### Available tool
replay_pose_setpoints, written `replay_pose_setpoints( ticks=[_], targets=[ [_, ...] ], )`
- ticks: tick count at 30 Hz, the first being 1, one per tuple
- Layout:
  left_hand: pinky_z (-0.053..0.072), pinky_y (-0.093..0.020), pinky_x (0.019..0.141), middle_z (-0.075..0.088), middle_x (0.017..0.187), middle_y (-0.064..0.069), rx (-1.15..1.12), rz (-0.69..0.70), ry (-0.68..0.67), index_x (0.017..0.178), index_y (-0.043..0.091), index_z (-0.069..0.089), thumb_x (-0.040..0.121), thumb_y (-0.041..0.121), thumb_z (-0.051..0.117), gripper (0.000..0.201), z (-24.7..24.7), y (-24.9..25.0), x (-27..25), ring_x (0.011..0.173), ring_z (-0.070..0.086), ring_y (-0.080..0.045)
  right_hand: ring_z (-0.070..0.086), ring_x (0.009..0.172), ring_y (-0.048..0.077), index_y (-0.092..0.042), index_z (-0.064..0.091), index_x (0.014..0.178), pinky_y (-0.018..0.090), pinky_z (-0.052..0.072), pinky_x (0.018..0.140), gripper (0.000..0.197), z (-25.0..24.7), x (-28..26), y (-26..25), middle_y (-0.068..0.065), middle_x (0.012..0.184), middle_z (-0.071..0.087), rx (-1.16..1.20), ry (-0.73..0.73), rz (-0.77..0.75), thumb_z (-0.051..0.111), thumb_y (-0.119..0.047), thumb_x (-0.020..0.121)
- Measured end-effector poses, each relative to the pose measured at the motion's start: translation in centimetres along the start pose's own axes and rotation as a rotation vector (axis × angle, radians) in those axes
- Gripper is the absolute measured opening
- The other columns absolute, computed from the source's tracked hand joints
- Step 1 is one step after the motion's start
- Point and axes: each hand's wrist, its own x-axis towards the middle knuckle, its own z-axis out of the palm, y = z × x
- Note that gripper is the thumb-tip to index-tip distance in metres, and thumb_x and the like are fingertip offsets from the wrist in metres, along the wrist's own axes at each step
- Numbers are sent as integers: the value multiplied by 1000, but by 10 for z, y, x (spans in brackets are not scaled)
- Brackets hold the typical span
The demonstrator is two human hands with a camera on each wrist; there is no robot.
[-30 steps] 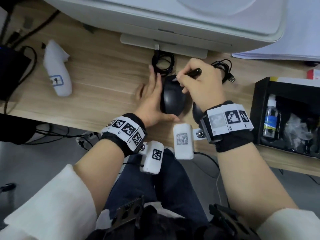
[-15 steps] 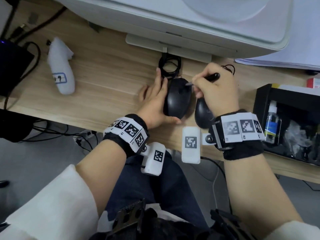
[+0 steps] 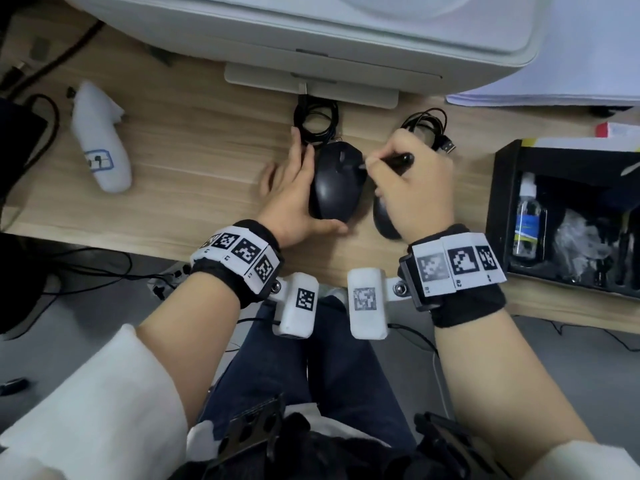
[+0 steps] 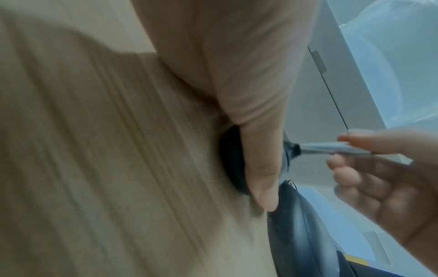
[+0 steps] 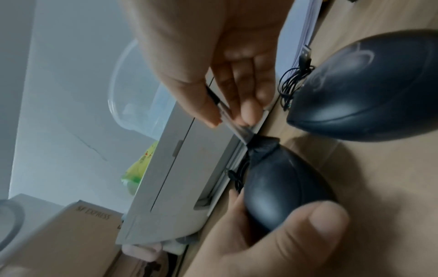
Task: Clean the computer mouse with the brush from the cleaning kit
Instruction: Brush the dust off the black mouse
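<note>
A black computer mouse point(image 3: 334, 188) lies on the wooden desk point(image 3: 194, 161). My left hand point(image 3: 294, 192) holds it, with the fingers along its left side and the thumb point(image 4: 260, 168) wrapped round its rear edge. My right hand point(image 3: 412, 181) pinches a brush point(image 3: 398, 161) with a black handle and a silver ferrule point(image 5: 237, 129). The black bristles point(image 5: 260, 146) press on the front of the mouse point(image 5: 279, 187) near the scroll wheel. The cleaning kit box point(image 3: 498, 209) stands open at the right.
A second black mouse point(image 3: 382, 220) lies under my right palm, close beside the first. Coiled cables point(image 3: 315, 123) lie just behind both mice, below a white printer point(image 3: 311, 39). A spray bottle point(image 3: 526, 216) lies in the kit box. A white padded object point(image 3: 100, 147) lies far left.
My right hand has shifted right, off the top of the mouse, uncovering the second mouse. The brush tip stays on the mouse's front. My left hand keeps its hold.
</note>
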Motion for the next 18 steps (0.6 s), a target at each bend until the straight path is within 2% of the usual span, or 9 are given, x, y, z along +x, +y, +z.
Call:
replay_pose_setpoints(
  ticks=[2, 4, 5, 8, 9, 11, 13, 16, 18],
  targets=[
    [-7, -39, 116, -30, 153, -8, -5, -14, -15, 146, 12, -9, 58, 51, 78, 129, -1, 2, 1, 145, -1, -26, 64, 61, 22, -22, 56, 67, 38, 53, 64, 10, 1, -1, 0, 2, 68, 68, 60, -94, -3, 59, -21, 76],
    [-6, -40, 116, -31, 153, -7, 2, -36, -33, 146, 13, -11, 58, 50, 78, 130, -4, 5, 3, 145, -1, -27, 56, 48, 15, -21, 55, 61, 30, 48, 53, 16, 0, -1, -2, -3, 53, 62, 99, -197, 44, 59, -15, 75],
    [-5, -41, 116, -31, 153, -6, 14, -47, -41, 145, 14, -13, 58, 50, 79, 131, -6, 7, 3, 145, -1, -27, 55, 49, 16, -21, 55, 58, 31, 46, 52, 16, -1, 1, -1, -3, 50, 59, 75, -191, 58, 58, -15, 73],
    [0, -48, 115, -30, 153, -3, 52, -65, -65, 145, 18, -15, 57, 46, 81, 133, -11, 17, 6, 144, 1, -29, 60, 65, 27, -20, 56, 64, 37, 49, 65, 11, -7, 4, 0, 5, 62, 64, 12, -70, 17, 57, -18, 75],
    [0, -50, 115, -29, 153, -2, 56, -60, -74, 145, 19, -14, 57, 42, 82, 132, -12, 21, 6, 144, -1, -28, 62, 64, 27, -16, 58, 68, 38, 50, 67, 8, -10, 4, 0, 7, 67, 66, 13, -75, -1, 58, -17, 77],
    [-4, -52, 114, -22, 156, -2, 96, 6, -66, 147, 22, -6, 59, 35, 82, 125, -15, 31, 9, 145, -4, -23, 61, 57, 21, -12, 59, 72, 38, 52, 65, 8, -20, 1, 0, 2, 64, 64, 40, -97, 6, 59, -16, 78],
    [-7, -52, 113, -5, 159, 0, 178, 129, -42, 147, 26, 9, 61, 34, 81, 113, -15, 43, 13, 146, -1, -17, 58, 54, 15, -15, 60, 70, 35, 51, 59, 8, -37, 0, 5, -2, 60, 61, 108, -14, 45, 59, -15, 79],
    [-9, -54, 113, 19, 157, 4, 239, 243, -51, 144, 27, 23, 62, 46, 76, 100, -9, 63, 17, 144, 14, -11, 58, 51, 10, -31, 58, 58, 31, 50, 54, 26, -65, -6, 17, -7, 56, 60, 200, 198, 115, 60, -13, 77],
    [-10, -54, 113, 24, 155, 6, 267, 252, -61, 143, 25, 26, 60, 54, 74, 101, -2, 70, 17, 143, 17, -10, 56, 49, 7, -31, 56, 55, 29, 47, 52, 28, -75, -11, 24, -8, 58, 60, 231, 242, 136, 60, -11, 75]
  ],
)
